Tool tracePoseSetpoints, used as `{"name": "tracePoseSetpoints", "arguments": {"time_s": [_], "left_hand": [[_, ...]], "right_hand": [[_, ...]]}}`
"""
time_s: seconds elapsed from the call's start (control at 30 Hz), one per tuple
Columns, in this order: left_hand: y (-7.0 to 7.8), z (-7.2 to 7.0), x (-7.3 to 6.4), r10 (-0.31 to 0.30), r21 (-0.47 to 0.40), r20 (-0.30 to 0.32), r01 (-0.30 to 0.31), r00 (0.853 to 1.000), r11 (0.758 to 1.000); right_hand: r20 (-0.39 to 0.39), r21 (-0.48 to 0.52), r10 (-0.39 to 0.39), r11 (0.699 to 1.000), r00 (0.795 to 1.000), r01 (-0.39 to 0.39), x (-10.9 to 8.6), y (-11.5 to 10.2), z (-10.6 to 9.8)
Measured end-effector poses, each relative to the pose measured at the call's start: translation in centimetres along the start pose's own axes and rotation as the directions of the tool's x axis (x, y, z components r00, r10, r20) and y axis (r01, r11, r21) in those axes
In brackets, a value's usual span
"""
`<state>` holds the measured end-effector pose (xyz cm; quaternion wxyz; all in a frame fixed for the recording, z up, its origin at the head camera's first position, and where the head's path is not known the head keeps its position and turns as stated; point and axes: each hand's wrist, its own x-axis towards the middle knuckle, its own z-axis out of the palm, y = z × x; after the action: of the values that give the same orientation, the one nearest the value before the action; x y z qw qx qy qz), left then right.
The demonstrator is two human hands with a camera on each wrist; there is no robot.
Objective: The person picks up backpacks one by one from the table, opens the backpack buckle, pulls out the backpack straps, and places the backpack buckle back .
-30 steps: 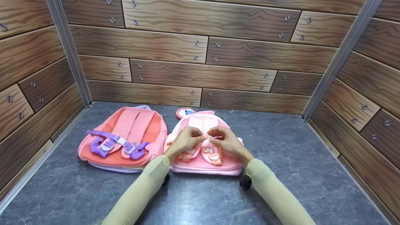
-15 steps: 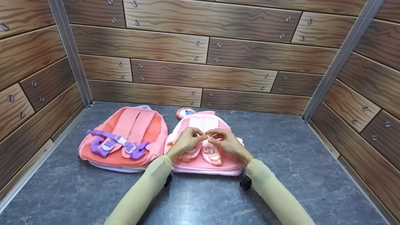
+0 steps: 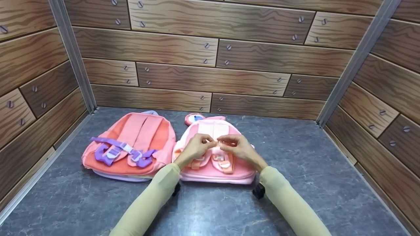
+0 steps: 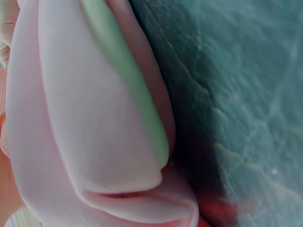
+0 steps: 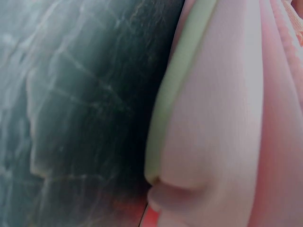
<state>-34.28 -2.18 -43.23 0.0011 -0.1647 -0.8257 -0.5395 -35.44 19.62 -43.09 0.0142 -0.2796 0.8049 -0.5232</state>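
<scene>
A light pink backpack (image 3: 213,177) lies with its shoulder straps up, in the middle of the table. Over those straps my left hand (image 3: 196,146) and right hand (image 3: 241,149) face each other, fingertips close together. Each hand pinches an end of a small pale buckle (image 3: 219,143) on an orange strap, mostly covered by the fingers. Below them, orange webbing with a white adjuster (image 3: 225,165) hangs from the right shoulder strap. In the left wrist view the backpack's side (image 4: 94,123) fills much of the frame, as does its other side (image 5: 213,118) in the right wrist view.
A coral backpack (image 3: 131,131) lies against the pink one's left, its purple strap (image 3: 110,141) joined by a white buckle (image 3: 126,147). A round pink piece with a blue mark (image 3: 195,118) lies behind the pink backpack. Wood-patterned walls (image 3: 210,75) enclose the dark marbled table (image 3: 288,157).
The left hand has shifted slightly right, so the fingertips of both hands sit a little closer over the buckle. The two backpacks have stayed in place.
</scene>
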Motion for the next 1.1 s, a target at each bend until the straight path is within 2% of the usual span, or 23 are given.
{"name": "tracePoseSetpoints", "arguments": {"time_s": [0.23,0.37,0.57,0.8,0.87,1.1], "left_hand": [[0.12,-0.14,-0.11,0.048,-0.001,-0.035,-0.048,0.998,0.999],[0.32,-0.16,0.09,0.06,-0.015,-0.014,-0.06,0.998,0.998],[0.57,0.04,0.28,0.035,-0.033,0.01,-0.035,0.999,0.999],[0.57,0.04,0.33,-0.048,-0.182,0.004,0.048,0.999,0.982],[0.52,0.03,0.36,-0.062,-0.197,-0.001,0.061,0.998,0.979],[0.56,0.07,0.31,-0.016,-0.176,0.018,0.019,1.0,0.984]], "right_hand": [[0.013,0.009,-0.003,1.0,1.0,0.003,-0.04,0.19,-0.18],[0.016,0.005,0.003,1.0,1.0,-0.003,-0.17,0.24,-0.25],[-0.002,-0.001,0.003,1.0,1.0,-0.003,-0.15,-0.05,-0.35],[-0.042,0.037,0.045,0.998,0.998,-0.044,-0.19,-0.28,-0.51],[-0.047,0.035,0.052,0.998,0.998,-0.05,-0.25,-0.23,-0.56],[-0.033,0.04,0.059,0.998,0.998,-0.058,-0.29,-0.15,-0.47]]}}
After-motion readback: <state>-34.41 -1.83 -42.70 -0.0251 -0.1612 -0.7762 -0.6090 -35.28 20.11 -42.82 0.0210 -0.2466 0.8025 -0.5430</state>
